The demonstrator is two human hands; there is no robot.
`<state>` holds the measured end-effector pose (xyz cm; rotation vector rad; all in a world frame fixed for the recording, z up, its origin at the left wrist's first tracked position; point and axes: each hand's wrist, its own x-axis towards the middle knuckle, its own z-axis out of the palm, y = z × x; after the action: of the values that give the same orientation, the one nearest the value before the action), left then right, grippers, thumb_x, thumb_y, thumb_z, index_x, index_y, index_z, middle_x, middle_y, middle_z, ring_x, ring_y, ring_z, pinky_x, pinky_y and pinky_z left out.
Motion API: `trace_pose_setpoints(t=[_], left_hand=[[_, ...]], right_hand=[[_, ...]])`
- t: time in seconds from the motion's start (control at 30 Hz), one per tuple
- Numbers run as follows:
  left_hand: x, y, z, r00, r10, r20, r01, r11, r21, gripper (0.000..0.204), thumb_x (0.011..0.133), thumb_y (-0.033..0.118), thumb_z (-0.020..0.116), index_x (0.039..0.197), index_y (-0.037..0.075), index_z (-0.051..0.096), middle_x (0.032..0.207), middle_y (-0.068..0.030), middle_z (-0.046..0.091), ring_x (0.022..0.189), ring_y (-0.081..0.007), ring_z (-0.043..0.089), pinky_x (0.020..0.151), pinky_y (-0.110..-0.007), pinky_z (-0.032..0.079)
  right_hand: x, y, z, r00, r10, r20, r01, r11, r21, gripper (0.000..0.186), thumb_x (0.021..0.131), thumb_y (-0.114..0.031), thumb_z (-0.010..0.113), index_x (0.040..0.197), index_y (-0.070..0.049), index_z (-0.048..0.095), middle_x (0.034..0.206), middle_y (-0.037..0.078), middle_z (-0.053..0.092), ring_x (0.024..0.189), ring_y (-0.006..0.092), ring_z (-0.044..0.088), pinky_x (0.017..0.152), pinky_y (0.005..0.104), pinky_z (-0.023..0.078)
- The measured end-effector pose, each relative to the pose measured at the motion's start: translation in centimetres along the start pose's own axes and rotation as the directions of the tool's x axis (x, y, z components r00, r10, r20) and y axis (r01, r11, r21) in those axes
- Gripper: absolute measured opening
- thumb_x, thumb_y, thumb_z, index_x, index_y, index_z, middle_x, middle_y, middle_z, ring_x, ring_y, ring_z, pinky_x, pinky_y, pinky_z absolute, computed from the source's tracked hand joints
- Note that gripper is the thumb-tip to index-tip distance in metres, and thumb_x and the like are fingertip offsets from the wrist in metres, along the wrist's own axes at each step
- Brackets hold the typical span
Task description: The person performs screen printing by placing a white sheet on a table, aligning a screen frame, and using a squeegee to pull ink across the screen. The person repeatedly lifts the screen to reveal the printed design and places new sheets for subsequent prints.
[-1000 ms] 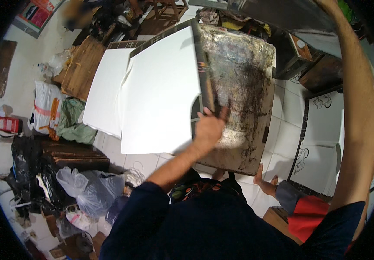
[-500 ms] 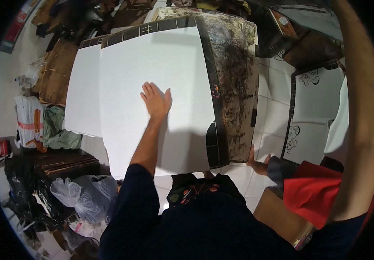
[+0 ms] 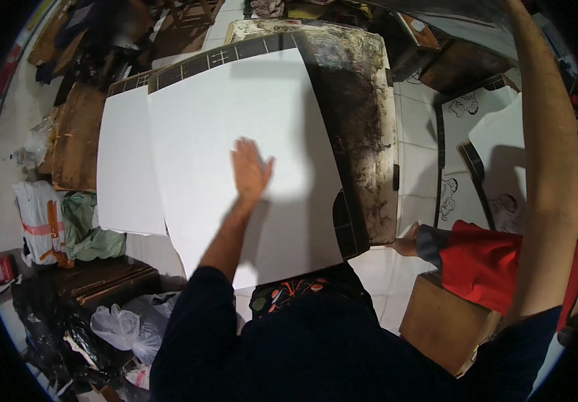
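My left hand (image 3: 252, 173) lies palm down on a large white cloth-like sheet (image 3: 235, 100). Its fingers are stretched out and slightly blurred, with nothing in them. A dark band with thin light lines runs along the sheet's far and right edges. Under its left side lies a second white sheet (image 3: 125, 161) with a similar band. Both rest over a paint-stained board (image 3: 376, 167), whose right part shows. My right arm rises along the right side and leaves the picture at the top, so the right hand is hidden from view.
At the right, a person in a red garment (image 3: 480, 264) is beside pale panels (image 3: 460, 164) with black line drawings. A wooden box (image 3: 440, 321) stands near me. Plastic bags (image 3: 128, 331), a white sack (image 3: 37, 214) and brown boards (image 3: 78, 137) crowd the left.
The large sheet has turned slightly, its near edge swinging right. My left hand has shifted a little right and nearer. At the right, another white sheet with a dark corner now covers part of the drawn panels.
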<state>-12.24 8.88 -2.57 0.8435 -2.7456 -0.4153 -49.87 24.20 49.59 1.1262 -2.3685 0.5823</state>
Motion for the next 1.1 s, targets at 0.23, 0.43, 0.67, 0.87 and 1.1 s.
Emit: trace_pose_setpoints(t=[0.23, 0.43, 0.67, 0.87, 1.1], left_hand=[[4.8, 15.1, 3.4, 0.734, 0.462, 0.498, -0.533, 0.846, 0.000, 0.071, 0.096, 0.046, 0.066, 0.146, -0.002, 0.051, 0.159, -0.0270, 0.038, 0.144, -0.0427, 0.039, 0.119, -0.063, 0.024], [-5.3, 16.9, 0.1, 0.660, 0.749, 0.064, -0.466, 0.474, -0.748, 0.060, 0.091, 0.032, 0.075, 0.144, 0.011, 0.057, 0.149, -0.0206, 0.053, 0.145, -0.0381, 0.043, 0.121, -0.050, 0.033], [-20.0, -9.1, -7.9, 0.978, -0.150, 0.147, 0.132, 0.983, 0.124, 0.094, 0.087, 0.057, 0.074, 0.161, 0.013, 0.037, 0.169, -0.0288, 0.020, 0.159, -0.0414, 0.015, 0.125, -0.063, 0.009], [-21.1, -14.6, -11.3, 0.351, -0.925, -0.143, 0.906, 0.374, -0.199, 0.093, 0.084, 0.071, 0.070, 0.131, -0.008, 0.061, 0.123, -0.0314, 0.067, 0.116, -0.0475, 0.064, 0.101, -0.051, 0.050], [-16.0, -12.0, -10.9, 0.481, -0.837, -0.263, 0.837, 0.527, -0.145, 0.092, 0.082, 0.074, 0.070, 0.114, -0.012, 0.069, 0.101, -0.0314, 0.073, 0.094, -0.0471, 0.070, 0.087, -0.052, 0.054]], right_hand=[[0.5, 1.2, 1.4, 0.996, 0.032, -0.082, -0.033, 0.999, -0.007, 0.070, 0.083, -0.065, 0.075, 0.102, 0.002, 0.078, 0.096, 0.018, 0.077, 0.090, 0.0260, 0.071, 0.084, 0.0388, 0.052], [0.6, 0.9, 0.9, 0.999, 0.021, -0.042, -0.018, 0.999, 0.049, 0.064, 0.084, -0.062, 0.076, 0.091, 0.001, 0.079, 0.078, 0.013, 0.073, 0.075, 0.0208, 0.068, 0.073, 0.0370, 0.050], [0.5, 0.5, 0.6, 0.995, 0.085, -0.059, -0.088, 0.995, -0.053, 0.074, 0.078, -0.074, 0.073, 0.100, -0.004, 0.079, 0.093, 0.018, 0.077, 0.090, 0.0309, 0.072, 0.083, 0.0409, 0.052], [0.5, 0.4, 0.2, 0.990, 0.142, -0.022, -0.143, 0.989, -0.049, 0.078, 0.075, -0.079, 0.071, 0.105, -0.008, 0.081, 0.103, 0.020, 0.077, 0.099, 0.0339, 0.074, 0.091, 0.0416, 0.054], [2.2, 1.2, -0.3, 0.994, 0.108, 0.014, -0.108, 0.994, -0.021, 0.081, 0.074, -0.081, 0.071, 0.110, -0.009, 0.081, 0.109, 0.021, 0.077, 0.104, 0.0353, 0.073, 0.094, 0.0430, 0.055]])
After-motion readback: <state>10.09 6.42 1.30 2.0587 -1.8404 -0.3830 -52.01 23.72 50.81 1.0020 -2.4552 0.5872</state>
